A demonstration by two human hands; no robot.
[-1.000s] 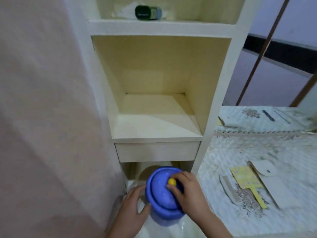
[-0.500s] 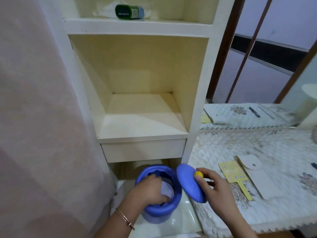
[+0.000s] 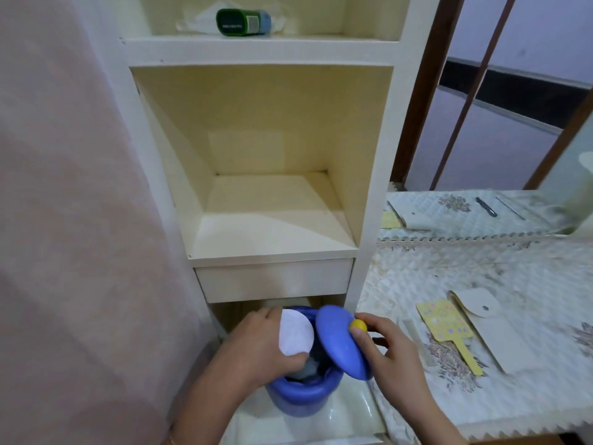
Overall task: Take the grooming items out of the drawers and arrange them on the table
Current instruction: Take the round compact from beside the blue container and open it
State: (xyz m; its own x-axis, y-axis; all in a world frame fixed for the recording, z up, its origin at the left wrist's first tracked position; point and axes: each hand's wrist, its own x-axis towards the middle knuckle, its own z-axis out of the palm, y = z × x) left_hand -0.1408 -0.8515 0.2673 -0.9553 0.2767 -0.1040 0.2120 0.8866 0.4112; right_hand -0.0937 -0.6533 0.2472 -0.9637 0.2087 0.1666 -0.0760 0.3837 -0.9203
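A blue round container [image 3: 301,396] stands in the open lower drawer below the shelf unit. My right hand [image 3: 390,358] holds its blue lid [image 3: 340,340] tilted on edge by the yellow knob [image 3: 358,325], just right of the container's mouth. My left hand [image 3: 256,345] is at the container's opening and grips a round white pad [image 3: 295,332], lifted above the rim. More pale contents lie inside the container, partly hidden by my fingers.
On the quilted table [image 3: 449,277] to the right lie a white comb [image 3: 414,338], a yellow hand mirror [image 3: 444,324] and a cream pouch [image 3: 491,329]. A closed drawer front [image 3: 272,282] sits above the container. A green bottle [image 3: 242,22] lies on the top shelf.
The lid came off the container and went to the right in my right hand. My left hand reached inside and has lifted a white pad up out of the container.
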